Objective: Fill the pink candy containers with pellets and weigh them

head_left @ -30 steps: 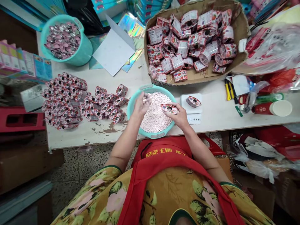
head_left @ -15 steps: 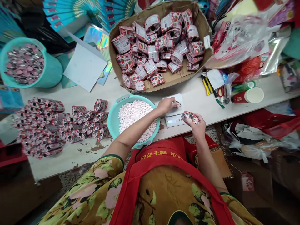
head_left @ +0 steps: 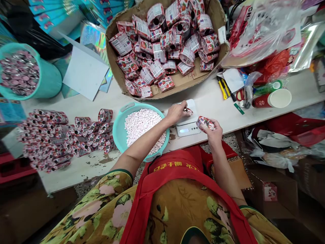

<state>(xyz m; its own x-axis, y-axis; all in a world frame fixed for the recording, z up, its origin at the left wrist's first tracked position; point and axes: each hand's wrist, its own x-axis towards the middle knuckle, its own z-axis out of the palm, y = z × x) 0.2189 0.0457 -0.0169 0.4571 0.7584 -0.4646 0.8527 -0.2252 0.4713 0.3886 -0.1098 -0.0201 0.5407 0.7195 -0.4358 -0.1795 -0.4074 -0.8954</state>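
Observation:
My left hand (head_left: 175, 113) reaches across a turquoise basin (head_left: 117, 127) of small pale pink candies (head_left: 142, 123). Its fingers are closed on a small candy packet (head_left: 188, 111) over the plate of a white digital scale (head_left: 188, 131); whether the packet rests on the plate I cannot tell. To the right of the scale, my right hand (head_left: 214, 132) grips a red-and-white printed candy packet (head_left: 206, 122) with a dark round opening, held clear of the table.
Behind the scale stands a cardboard box (head_left: 113, 51) of printed packets. Stacked packets (head_left: 50, 139) cover the table's left end. A turquoise bucket (head_left: 49, 79) holds pink-and-silver discs. A paper cup (head_left: 279, 98) and yellow cutter (head_left: 221, 88) lie rightward.
The view has shifted slightly, so the box and bucket sit higher and further left. Both hands keep their hold on the packets, with little movement relative to the scale.

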